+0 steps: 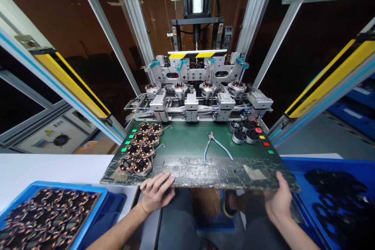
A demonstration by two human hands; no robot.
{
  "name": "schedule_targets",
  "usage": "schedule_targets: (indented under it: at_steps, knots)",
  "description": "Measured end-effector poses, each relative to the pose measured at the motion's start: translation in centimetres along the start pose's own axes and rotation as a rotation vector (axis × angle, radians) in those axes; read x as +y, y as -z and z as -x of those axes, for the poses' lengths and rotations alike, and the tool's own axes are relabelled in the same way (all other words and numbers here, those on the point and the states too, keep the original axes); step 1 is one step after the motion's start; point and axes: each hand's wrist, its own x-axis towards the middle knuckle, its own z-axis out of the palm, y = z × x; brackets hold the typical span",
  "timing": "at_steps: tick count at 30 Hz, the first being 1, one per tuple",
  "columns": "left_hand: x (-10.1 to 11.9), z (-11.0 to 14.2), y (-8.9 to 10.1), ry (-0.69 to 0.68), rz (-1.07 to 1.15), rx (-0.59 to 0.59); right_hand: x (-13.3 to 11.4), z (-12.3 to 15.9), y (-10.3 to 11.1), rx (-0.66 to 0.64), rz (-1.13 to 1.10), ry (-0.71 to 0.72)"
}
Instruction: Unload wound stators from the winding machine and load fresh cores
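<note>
Left hand (156, 193) resting on near edge of green counter (190, 144), fingers spread apart, gripping nothing. Right hand (279, 199) lying at near right corner of counter, fingers loosely apart, holding nothing. Copper-wound coils (140, 148) sitting in rows on counter's left side, just beyond left hand. Blue-handled pliers (215, 146) lying mid-counter, between hands, well apart from both. Black rings (243, 132) clustering at far right. Blue bin (49, 215) sitting at lower left, holding more coils.
</note>
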Motion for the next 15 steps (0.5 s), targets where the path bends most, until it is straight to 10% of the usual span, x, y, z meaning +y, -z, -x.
schedule_targets:
  at_steps: [15]
  knots:
    - [0.07,-0.32,0.05,-0.010,-0.002,0.006,0.39,-0.78,0.59,-0.011,0.014,0.016]
